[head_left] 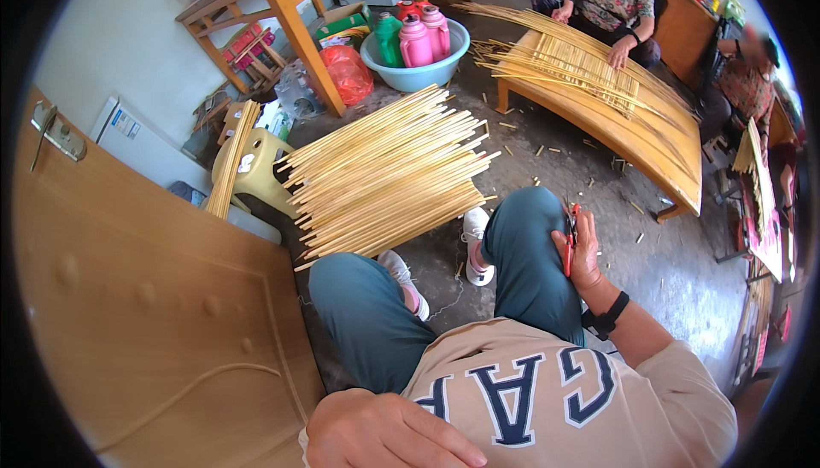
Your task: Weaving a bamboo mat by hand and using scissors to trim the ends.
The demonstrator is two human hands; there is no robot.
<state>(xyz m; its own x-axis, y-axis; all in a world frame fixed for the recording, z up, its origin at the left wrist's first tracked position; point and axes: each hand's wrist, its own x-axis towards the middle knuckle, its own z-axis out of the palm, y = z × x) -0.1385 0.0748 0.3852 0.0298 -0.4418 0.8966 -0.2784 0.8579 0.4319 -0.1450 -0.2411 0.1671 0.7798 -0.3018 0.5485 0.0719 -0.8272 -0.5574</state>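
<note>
My right hand (586, 250) is closed round a pair of red-handled shears (570, 246) beside my right knee, with the blades pointing away from me. At the lower edge, my left hand (384, 430) lies in front of my shirt, fingers stretched out and holding nothing. Beyond my knees lies a wide bundle of straw-coloured stalks (384, 173), set side by side in a slanting layer with uneven ends. What supports it underneath is mostly hidden.
A yellow plastic stool (256, 165) and upright stalks (232, 160) stand left, by a wooden door (154, 297). Thermos flasks (417, 41) fill a blue basin (461, 48). At right, a person (606, 7) handles stalks on a low wooden table (598, 139); another person (743, 84) sits beyond. Cut pieces (555, 150) litter the floor.
</note>
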